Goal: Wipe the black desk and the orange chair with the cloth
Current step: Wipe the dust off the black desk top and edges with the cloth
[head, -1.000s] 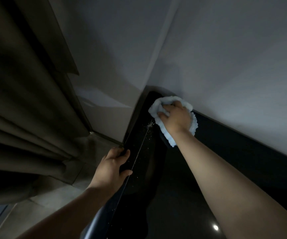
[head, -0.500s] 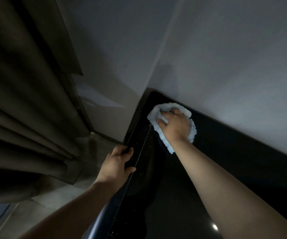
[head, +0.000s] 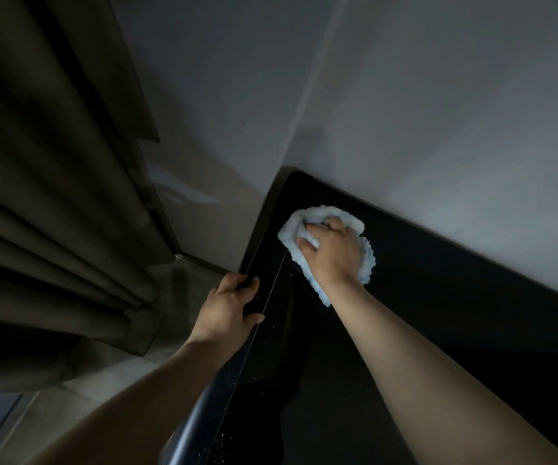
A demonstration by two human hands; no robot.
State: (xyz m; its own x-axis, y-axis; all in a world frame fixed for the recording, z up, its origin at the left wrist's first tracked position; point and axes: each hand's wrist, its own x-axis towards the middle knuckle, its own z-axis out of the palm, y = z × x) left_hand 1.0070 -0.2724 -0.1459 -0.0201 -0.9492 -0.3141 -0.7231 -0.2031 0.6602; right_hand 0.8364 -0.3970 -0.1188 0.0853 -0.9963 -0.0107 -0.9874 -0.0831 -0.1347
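The glossy black desk (head: 438,297) fills the lower right and runs into the room's corner. A bunched white cloth (head: 366,260) lies on the desk near its far left corner. My right hand (head: 333,255) grips the cloth from above and presses it onto the surface. My left hand (head: 228,303) holds the desk's left edge, fingers curled over the rim and thumb on top. Pale specks dot the desk along that edge. The orange chair is not in view.
Grey walls (head: 438,112) meet in a corner just behind the desk. A dark pleated curtain (head: 46,196) hangs at the left down to a grey tiled floor (head: 79,397). The room is dim.
My right hand has drawn the cloth back from the desk's far corner toward me. My left hand keeps its hold on the desk edge.
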